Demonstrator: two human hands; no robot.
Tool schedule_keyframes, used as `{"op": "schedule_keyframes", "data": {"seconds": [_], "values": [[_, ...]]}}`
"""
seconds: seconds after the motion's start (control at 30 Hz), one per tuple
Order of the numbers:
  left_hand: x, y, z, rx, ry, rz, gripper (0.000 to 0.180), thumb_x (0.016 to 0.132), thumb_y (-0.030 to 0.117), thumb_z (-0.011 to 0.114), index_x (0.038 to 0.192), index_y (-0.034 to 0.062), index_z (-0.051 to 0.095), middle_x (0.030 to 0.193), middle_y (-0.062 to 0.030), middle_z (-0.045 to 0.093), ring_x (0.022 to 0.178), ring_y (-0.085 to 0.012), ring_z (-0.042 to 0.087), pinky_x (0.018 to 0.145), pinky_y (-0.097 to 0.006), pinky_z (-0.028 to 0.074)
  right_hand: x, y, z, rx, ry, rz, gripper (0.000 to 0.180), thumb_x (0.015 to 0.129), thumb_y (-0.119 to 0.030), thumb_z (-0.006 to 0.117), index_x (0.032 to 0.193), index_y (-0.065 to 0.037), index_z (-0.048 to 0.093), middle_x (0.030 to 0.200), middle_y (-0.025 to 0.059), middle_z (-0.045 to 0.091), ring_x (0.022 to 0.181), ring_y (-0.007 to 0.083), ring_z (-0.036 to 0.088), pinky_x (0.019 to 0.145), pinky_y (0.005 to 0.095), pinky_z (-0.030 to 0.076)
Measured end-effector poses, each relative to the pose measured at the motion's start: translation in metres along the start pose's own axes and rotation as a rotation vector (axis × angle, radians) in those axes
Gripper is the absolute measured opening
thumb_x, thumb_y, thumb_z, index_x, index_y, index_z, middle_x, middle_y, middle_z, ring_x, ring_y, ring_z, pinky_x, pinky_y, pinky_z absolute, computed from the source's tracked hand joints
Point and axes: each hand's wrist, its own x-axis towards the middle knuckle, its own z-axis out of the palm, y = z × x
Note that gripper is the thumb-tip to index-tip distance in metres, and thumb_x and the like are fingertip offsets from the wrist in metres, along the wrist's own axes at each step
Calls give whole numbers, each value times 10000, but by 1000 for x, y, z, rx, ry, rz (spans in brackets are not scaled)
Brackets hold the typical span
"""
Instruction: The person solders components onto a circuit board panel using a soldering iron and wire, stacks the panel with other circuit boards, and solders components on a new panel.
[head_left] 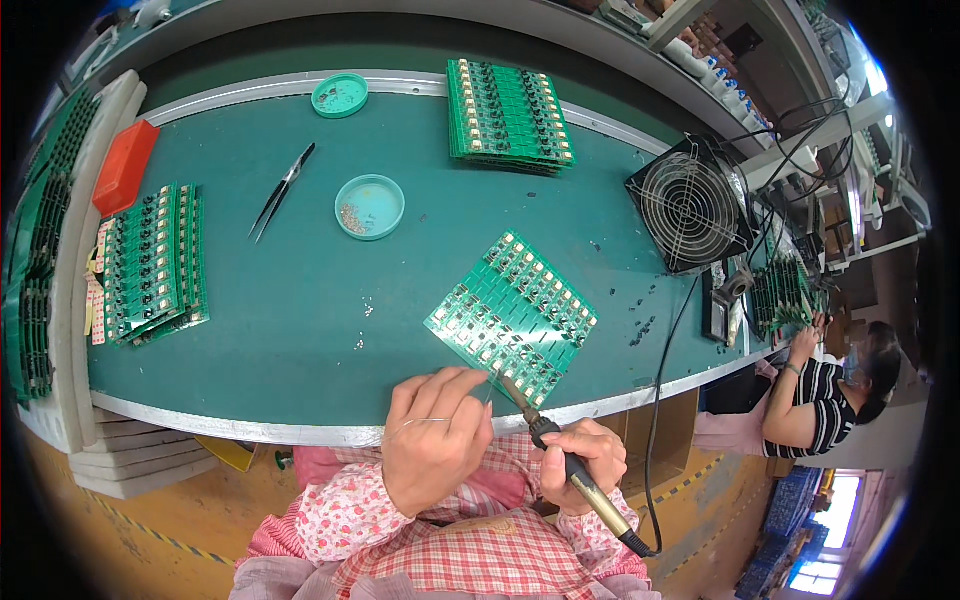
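Note:
A soldering iron (590,490) is gripped in my right hand (590,458), its tip at the near edge of a green circuit board panel (512,320). The panel lies aslant on the green mat, with rows of small white and black parts. My left hand (438,430) is closed, fingertips beside the iron's tip at the panel's near corner. A thin solder wire (428,420) runs across its fingers toward the tip; its far end is hard to make out. The iron's black cord curves up to the right.
Tweezers (282,192), a round dish of small parts (370,232) and another dish (340,112) lie on the mat. Board stacks stand at the back (510,112) and left (152,265), near a red box (125,167). A fan (690,205) stands right; beyond it sits another person (815,400).

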Motion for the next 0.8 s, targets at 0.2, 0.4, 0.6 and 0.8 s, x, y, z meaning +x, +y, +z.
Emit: {"op": "schedule_keyframes", "data": {"seconds": [0.2,0.4,0.6,0.8], "values": [[0,-1,0,36,-10,12,153,753,65,707,841,43,584,1089,-81,655,1012,-241,633,889,-396,447,9,-7,-3,-116,-141,-89,205,737,-30,724,921,-64,641,590,-5,537,513,155,553,481,268,451],[0,-2,-2,23,-20,21,154,756,62,703,849,34,584,1097,-92,655,1012,-255,632,899,-409,456,6,-4,-4,-230,-202,-256,191,776,-115,729,945,-64,655,601,-34,500,500,118,501,453,245,384],[2,0,-6,-54,-25,-14,123,779,22,678,841,10,573,1114,-114,666,1007,-296,636,877,-446,447,9,-2,-9,-123,-208,-144,197,729,-46,717,916,-53,652,572,-9,524,475,138,517,441,269,412],[5,1,-8,-86,-33,-30,122,780,18,677,821,17,562,1109,-111,672,1002,-293,637,860,-439,443,-1,-3,-17,123,27,251,122,836,-53,671,908,-29,575,604,35,662,495,161,615,502,287,488]]}}
